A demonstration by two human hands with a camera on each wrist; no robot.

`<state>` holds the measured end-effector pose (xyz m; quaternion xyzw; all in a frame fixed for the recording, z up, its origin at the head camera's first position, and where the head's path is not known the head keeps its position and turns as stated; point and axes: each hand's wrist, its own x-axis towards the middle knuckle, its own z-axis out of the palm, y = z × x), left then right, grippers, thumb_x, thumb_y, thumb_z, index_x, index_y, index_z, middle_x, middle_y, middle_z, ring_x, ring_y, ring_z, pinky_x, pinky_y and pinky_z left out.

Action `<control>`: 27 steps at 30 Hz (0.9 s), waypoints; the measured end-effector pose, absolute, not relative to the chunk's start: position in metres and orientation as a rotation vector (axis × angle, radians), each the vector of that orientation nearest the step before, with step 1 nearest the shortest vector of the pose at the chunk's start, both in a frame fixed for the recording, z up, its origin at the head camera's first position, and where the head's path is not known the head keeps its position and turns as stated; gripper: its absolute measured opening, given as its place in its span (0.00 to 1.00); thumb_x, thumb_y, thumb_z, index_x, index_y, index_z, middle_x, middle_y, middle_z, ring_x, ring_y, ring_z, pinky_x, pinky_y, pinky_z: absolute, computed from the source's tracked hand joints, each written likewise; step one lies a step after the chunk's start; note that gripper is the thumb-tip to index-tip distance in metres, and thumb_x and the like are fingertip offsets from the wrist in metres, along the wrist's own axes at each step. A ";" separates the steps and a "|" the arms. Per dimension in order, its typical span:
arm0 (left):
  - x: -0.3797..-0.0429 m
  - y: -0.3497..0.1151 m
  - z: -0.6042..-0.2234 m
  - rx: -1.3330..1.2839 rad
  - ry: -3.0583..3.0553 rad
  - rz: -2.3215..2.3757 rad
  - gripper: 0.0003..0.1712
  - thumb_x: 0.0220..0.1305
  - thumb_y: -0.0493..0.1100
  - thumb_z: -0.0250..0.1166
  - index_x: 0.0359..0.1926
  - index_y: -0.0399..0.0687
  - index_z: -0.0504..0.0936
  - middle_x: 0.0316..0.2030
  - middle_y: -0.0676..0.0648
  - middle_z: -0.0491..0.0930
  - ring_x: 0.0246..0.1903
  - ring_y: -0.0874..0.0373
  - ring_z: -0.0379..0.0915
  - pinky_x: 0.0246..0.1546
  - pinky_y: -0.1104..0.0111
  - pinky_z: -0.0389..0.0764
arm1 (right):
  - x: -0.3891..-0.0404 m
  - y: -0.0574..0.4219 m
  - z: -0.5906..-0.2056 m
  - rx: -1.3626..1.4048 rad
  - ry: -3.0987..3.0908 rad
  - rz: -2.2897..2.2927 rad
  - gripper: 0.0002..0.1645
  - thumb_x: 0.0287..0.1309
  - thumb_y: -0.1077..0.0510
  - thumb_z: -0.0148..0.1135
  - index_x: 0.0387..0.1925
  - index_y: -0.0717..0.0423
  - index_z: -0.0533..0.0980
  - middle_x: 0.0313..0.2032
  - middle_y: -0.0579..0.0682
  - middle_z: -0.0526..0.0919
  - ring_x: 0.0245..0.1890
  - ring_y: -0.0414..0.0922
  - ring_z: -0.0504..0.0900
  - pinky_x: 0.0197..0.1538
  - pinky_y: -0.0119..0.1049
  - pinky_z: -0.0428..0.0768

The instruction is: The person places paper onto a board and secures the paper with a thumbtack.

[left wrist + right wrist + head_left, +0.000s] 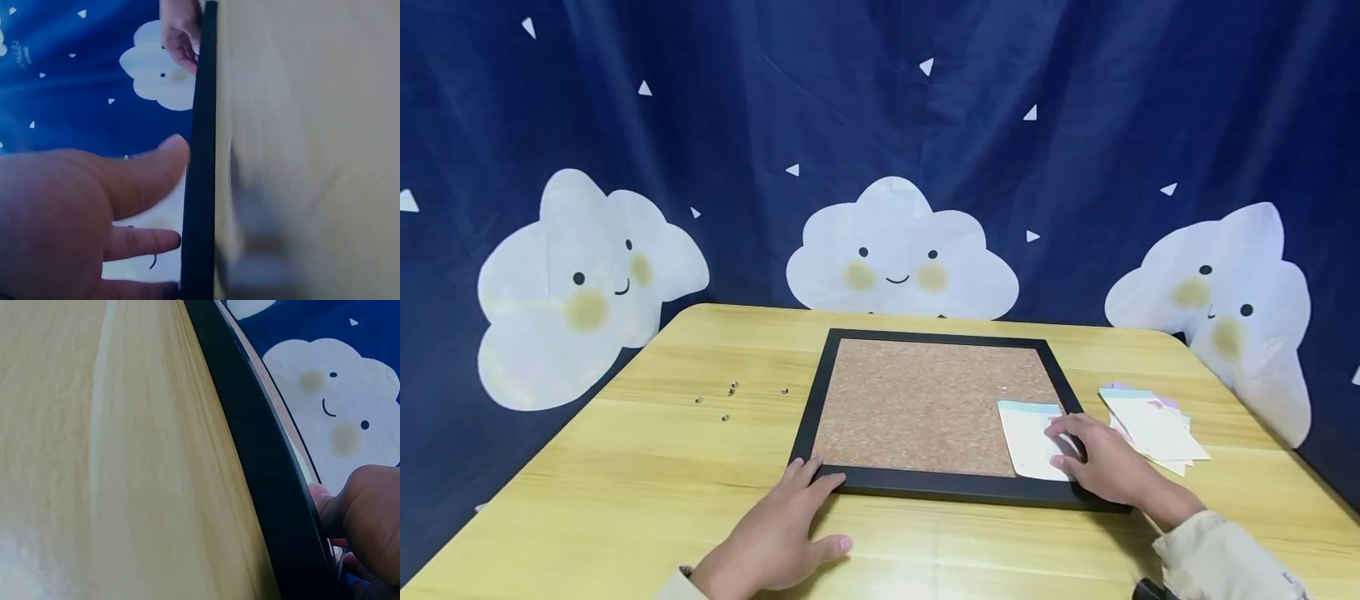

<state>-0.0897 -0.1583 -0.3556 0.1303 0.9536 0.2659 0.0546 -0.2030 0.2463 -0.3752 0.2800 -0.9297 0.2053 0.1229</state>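
Note:
A cork board (917, 400) in a black frame (955, 485) lies on the table. On its lower right corner rests a white paper note (1026, 446) with a pale blue band along the top. My right hand (1101, 458) is over the note's right side, bent fingertips and thumb resting on the paper, apart from each other. In the right wrist view the thumb (325, 506) sits just beyond the frame's edge. My left hand (775, 533) rests its fingertips on the frame's near left corner, with the thumb spread away on the table side and nothing held.
A loose stack of paper notes (1153, 425) lies right of the board. Several small metallic pieces (732, 392) are scattered on the table (625, 492) to the left. A tiny white speck (1004, 388) shows on the cork above the note. A blue cloud-print curtain (745, 108) hangs behind.

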 end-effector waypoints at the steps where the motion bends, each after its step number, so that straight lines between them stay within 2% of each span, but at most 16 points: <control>1: -0.090 -0.160 -0.354 0.413 2.903 0.812 0.39 0.56 0.57 0.71 0.64 0.43 0.72 0.67 0.33 0.62 0.67 0.32 0.52 0.60 0.37 0.61 | -0.203 0.247 -0.375 0.809 -2.720 0.596 0.18 0.49 0.66 0.72 0.44 0.62 0.79 0.47 0.60 0.80 0.46 0.57 0.80 0.47 0.54 0.78; 5: -0.098 -0.167 -0.345 0.455 2.918 0.826 0.36 0.59 0.55 0.69 0.63 0.40 0.73 0.63 0.35 0.69 0.64 0.36 0.62 0.61 0.42 0.65 | -0.202 0.247 -0.375 0.811 -2.743 0.589 0.17 0.50 0.67 0.71 0.44 0.62 0.79 0.47 0.61 0.80 0.46 0.57 0.79 0.47 0.54 0.77; 9: -0.113 -0.174 -0.335 0.409 2.913 0.836 0.34 0.59 0.56 0.69 0.61 0.42 0.75 0.59 0.39 0.75 0.60 0.41 0.68 0.60 0.46 0.68 | -0.203 0.247 -0.375 0.851 -2.752 0.530 0.18 0.51 0.66 0.70 0.45 0.62 0.78 0.47 0.60 0.79 0.46 0.57 0.79 0.47 0.55 0.77; 15: -0.141 -0.184 -0.327 0.299 2.970 0.787 0.26 0.61 0.51 0.69 0.56 0.43 0.79 0.49 0.41 0.80 0.48 0.47 0.78 0.51 0.52 0.77 | -0.203 0.247 -0.372 0.905 -2.731 0.503 0.20 0.50 0.66 0.71 0.47 0.63 0.78 0.47 0.59 0.79 0.46 0.56 0.79 0.47 0.54 0.77; 18: -0.156 -0.191 -0.327 0.263 2.982 0.735 0.27 0.63 0.50 0.68 0.59 0.42 0.76 0.50 0.40 0.80 0.47 0.46 0.78 0.50 0.51 0.77 | -0.202 0.247 -0.371 0.892 -2.745 0.509 0.21 0.50 0.66 0.71 0.48 0.63 0.78 0.47 0.60 0.79 0.46 0.57 0.79 0.47 0.54 0.77; 22: -0.175 -0.201 -0.327 0.236 2.965 0.663 0.35 0.65 0.52 0.65 0.67 0.39 0.67 0.55 0.33 0.75 0.55 0.38 0.72 0.54 0.46 0.73 | -0.202 0.245 -0.371 0.859 -2.774 0.505 0.20 0.51 0.66 0.70 0.48 0.63 0.77 0.48 0.60 0.78 0.47 0.58 0.78 0.49 0.56 0.76; 27: -0.201 -0.209 -0.331 0.251 2.985 0.542 0.38 0.66 0.51 0.64 0.68 0.34 0.63 0.58 0.29 0.71 0.58 0.33 0.67 0.56 0.44 0.71 | -0.201 0.244 -0.370 0.842 -2.789 0.494 0.20 0.51 0.66 0.71 0.47 0.61 0.77 0.46 0.57 0.79 0.45 0.56 0.78 0.48 0.55 0.77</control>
